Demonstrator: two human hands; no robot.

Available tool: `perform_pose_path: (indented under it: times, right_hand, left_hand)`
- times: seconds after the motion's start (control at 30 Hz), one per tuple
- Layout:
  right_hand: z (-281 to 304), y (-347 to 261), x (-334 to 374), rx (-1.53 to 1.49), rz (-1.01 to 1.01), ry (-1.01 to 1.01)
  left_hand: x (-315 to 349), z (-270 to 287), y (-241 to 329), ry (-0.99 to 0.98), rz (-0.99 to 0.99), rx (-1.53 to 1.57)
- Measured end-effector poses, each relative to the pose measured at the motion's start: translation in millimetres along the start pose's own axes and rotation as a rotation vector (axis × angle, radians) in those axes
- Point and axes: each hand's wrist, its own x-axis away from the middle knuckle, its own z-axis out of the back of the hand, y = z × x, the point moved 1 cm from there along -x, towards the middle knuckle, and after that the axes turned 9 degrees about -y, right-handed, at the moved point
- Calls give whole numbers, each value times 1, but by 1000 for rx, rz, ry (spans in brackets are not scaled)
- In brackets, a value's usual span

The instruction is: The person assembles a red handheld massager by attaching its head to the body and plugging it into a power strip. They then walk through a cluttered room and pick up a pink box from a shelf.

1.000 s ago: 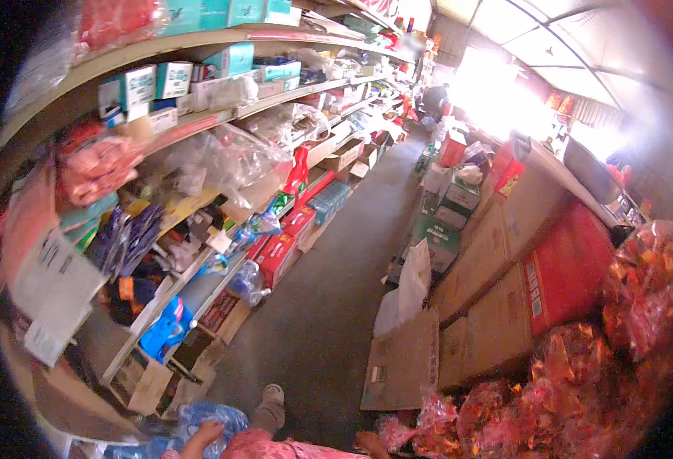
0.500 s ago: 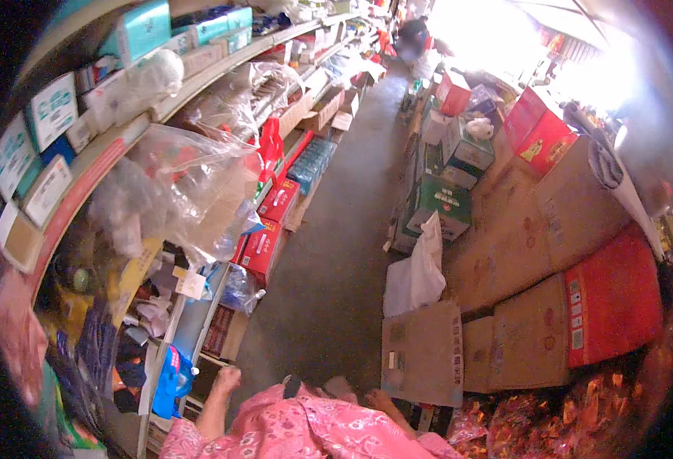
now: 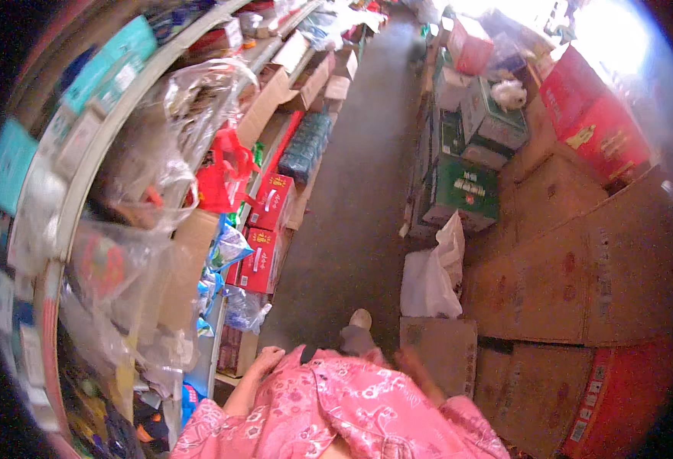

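My left hand [image 3: 268, 357] hangs by the front of my pink flowered shirt [image 3: 336, 402], its fingers curled in with nothing visible in them. Close to its left stand a bottom-shelf carton [image 3: 235, 348] and a clear plastic-wrapped pack [image 3: 246, 307]. My right hand [image 3: 408, 361] is low on the other side of my body, blurred, beside a brown cardboard carton [image 3: 438, 353]; its fingers cannot be made out. Between the hands a light-toed shoe [image 3: 361, 319] shows on the grey floor [image 3: 340, 229].
Left of the aisle, shelves [image 3: 99, 164] hold boxes, clear plastic bags, a red bag [image 3: 225, 172] and red cartons [image 3: 258, 260]. On the right stand green cartons [image 3: 463, 191], a white bag [image 3: 434, 279], stacked brown cardboard [image 3: 535, 294] and red boxes [image 3: 593, 115].
I have moved forward along the aisle, so shelves and cartons appear nearer. A shoe has come into view ahead of me. My left hand now sits closer to my body; the far person has left view.
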Motion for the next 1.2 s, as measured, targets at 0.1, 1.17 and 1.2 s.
perform_pose_path:
  times: [0.1,1.17,1.2]
  right_hand:
    - [103,-83,-24,0,-120,162]
    - [349,-138,-313,18,-475,342]
    - [358,-136,-319,-252,-462,291]
  left_hand:
    - [-25,16,23,78,-104,50]
    - [-331,202,412,-37,-137,11]
    - [-338,203,419,-38,-128,-15]
